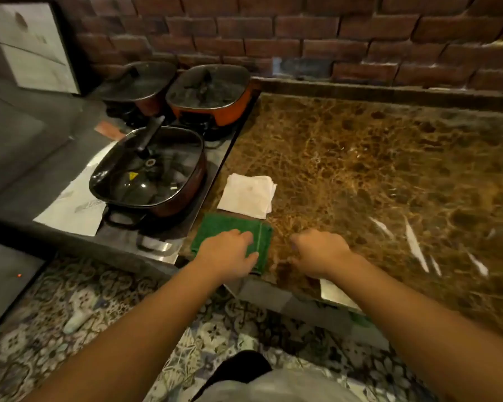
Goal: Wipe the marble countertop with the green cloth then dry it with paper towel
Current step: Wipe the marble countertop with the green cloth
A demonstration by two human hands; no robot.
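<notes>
Down at the near left corner of the brown marble bench (360, 158) lies the folded green cloth (215, 230). Left hand (230, 253) rests flat on the cloth, fingers spread, not gripping. Right hand (317, 253) is just beside the cloth, loosely curled, empty. Folded white paper towel (247, 195) sits just behind the cloth.

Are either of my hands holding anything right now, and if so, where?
The left hand lies on the folded green cloth, at its near right part; a closed grip cannot be told. The right hand holds nothing.
</notes>
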